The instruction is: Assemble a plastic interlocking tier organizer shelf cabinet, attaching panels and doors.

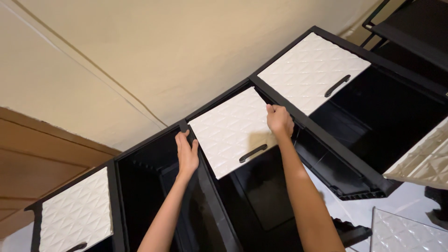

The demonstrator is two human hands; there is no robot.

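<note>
Glossy black plastic cabinet frame [326, 135]; matt white door panel [231, 130], diamond-embossed; smooth black handle [253, 153].

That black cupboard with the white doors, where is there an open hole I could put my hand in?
The compartment beside the left hand is open and dark, bordered by the lower white door and a black divider. The space under the far white door is open too. The middle is crowded: both hands, the right hand included, grip the middle white door.
</note>
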